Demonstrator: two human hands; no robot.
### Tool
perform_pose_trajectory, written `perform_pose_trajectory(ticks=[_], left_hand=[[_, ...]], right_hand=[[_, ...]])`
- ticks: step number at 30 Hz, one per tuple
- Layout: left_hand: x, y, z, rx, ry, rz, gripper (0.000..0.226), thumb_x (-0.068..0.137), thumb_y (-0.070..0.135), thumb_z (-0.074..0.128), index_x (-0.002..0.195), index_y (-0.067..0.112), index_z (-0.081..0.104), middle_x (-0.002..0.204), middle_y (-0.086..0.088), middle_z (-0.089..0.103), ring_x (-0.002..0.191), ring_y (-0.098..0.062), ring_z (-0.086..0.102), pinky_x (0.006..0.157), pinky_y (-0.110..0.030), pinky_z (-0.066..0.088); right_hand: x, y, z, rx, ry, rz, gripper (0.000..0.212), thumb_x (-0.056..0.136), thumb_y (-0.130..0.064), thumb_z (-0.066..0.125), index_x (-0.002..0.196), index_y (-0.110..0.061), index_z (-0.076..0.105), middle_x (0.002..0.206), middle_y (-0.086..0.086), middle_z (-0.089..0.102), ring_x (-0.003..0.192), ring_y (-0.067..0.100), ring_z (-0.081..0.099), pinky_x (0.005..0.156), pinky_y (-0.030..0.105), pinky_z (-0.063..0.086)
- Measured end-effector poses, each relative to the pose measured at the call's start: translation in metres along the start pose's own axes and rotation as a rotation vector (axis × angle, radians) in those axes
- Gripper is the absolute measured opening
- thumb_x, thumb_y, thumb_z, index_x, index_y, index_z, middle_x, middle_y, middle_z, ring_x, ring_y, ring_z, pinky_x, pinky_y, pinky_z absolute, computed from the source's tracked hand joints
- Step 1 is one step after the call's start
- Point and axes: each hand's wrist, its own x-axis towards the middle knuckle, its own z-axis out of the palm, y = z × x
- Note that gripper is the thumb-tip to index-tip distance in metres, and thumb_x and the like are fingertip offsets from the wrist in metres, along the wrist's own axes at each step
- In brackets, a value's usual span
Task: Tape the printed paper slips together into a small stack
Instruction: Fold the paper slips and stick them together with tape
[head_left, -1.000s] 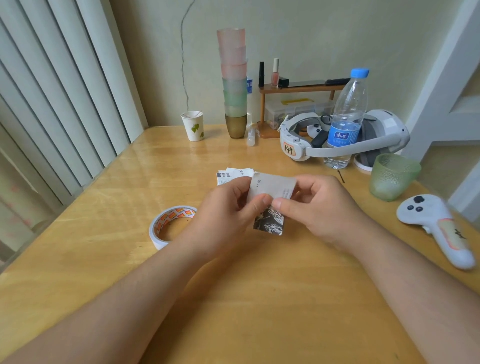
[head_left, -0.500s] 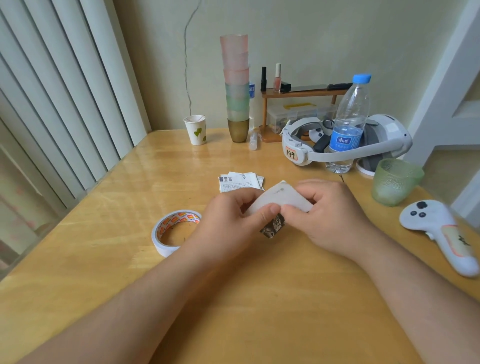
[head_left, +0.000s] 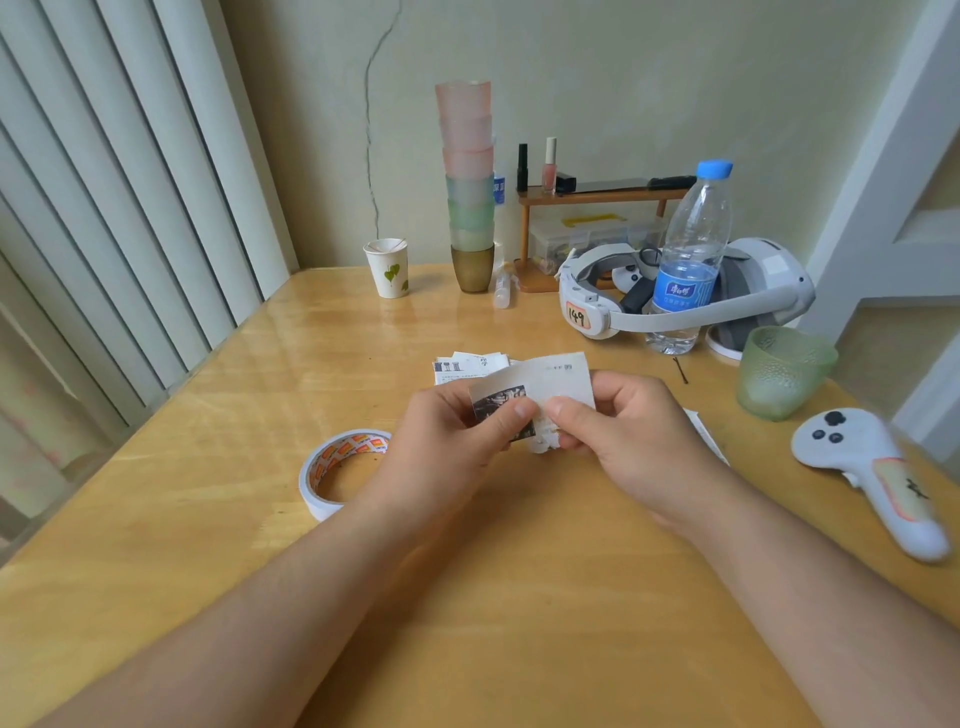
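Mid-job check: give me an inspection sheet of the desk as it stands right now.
Surface: wooden table, glossy, bare in front.
Job's things: paper slip held above the table by both hands; more slips lying behind it; tape roll flat on the table, left of the hands.
Clutter: cup stack, paper cup, water bottle, headset, green cup, controller, small shelf at the back.
Hands: left hand and right hand both pinch the slip with thumb and fingers.
Cables: nothing seen.
Surroundings: vertical blinds on the left, cracked wall behind.
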Motion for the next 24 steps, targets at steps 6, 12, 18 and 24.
perform_pose_trajectory(ticks=[6, 12, 18, 24], left_hand=[[0.001, 0.001, -0.007, 0.331, 0.052, 0.089, 0.024, 0.1, 0.019, 0.071, 0.122, 0.027, 0.077, 0.064, 0.024, 0.062, 0.062, 0.0, 0.054, 0.069, -0.017, 0.044], [0.007, 0.003, -0.009, 0.062, 0.199, -0.043, 0.027, 0.098, 0.012, 0.072, 0.122, 0.022, 0.07, 0.089, 0.002, 0.079, 0.071, -0.01, 0.063, 0.075, -0.029, 0.058], [0.008, 0.004, -0.009, 0.018, 0.216, -0.083, 0.013, 0.103, 0.009, 0.064, 0.102, 0.015, 0.076, 0.078, 0.004, 0.071, 0.071, -0.01, 0.061, 0.078, -0.03, 0.056], [0.007, 0.005, -0.019, 0.583, 0.257, 0.071, 0.014, 0.101, 0.028, 0.066, 0.102, 0.036, 0.078, 0.058, 0.015, 0.058, 0.056, -0.007, 0.048, 0.057, -0.021, 0.039]], right_hand=[[0.001, 0.003, 0.001, -0.064, 0.032, 0.006, 0.026, 0.098, -0.009, 0.067, 0.099, -0.032, 0.078, 0.078, -0.002, 0.075, 0.071, 0.01, 0.066, 0.073, 0.037, 0.056], [0.006, 0.001, 0.007, 0.125, 0.224, 0.014, 0.01, 0.096, -0.008, 0.071, 0.095, -0.018, 0.073, 0.075, 0.002, 0.076, 0.062, 0.01, 0.062, 0.061, 0.024, 0.055], [0.011, 0.009, 0.006, 0.094, 0.319, 0.04, 0.005, 0.095, -0.018, 0.073, 0.093, -0.02, 0.076, 0.08, 0.0, 0.074, 0.065, 0.014, 0.066, 0.067, 0.032, 0.055], [0.011, 0.016, 0.003, -0.107, 0.336, -0.019, 0.014, 0.093, -0.027, 0.075, 0.084, -0.036, 0.072, 0.079, -0.011, 0.075, 0.071, 0.012, 0.073, 0.077, 0.041, 0.063]])
